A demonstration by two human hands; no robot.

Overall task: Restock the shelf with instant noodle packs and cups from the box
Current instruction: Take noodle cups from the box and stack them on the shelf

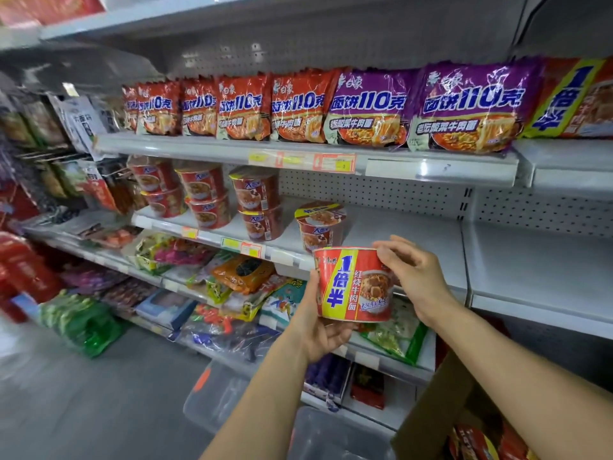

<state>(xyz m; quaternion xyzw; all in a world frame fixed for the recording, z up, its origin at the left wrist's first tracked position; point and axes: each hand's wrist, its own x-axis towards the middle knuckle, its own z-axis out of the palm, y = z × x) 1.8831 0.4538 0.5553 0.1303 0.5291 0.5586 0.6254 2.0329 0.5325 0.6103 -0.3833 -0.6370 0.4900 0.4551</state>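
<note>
Both my forearms reach forward and up. My left hand [320, 322] cups the noodle cup [353, 283] from below; my right hand [413, 273] grips its top rim, fingers curled.

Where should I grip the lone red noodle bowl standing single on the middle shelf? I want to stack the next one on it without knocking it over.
Hold the lone red noodle bowl by its tapered side wall just under the wider lid rim, coming from the front right, where the white middle shelf is bare. Stacked bowls crowd its left, and the rim stops the fingers from slipping up.
</note>
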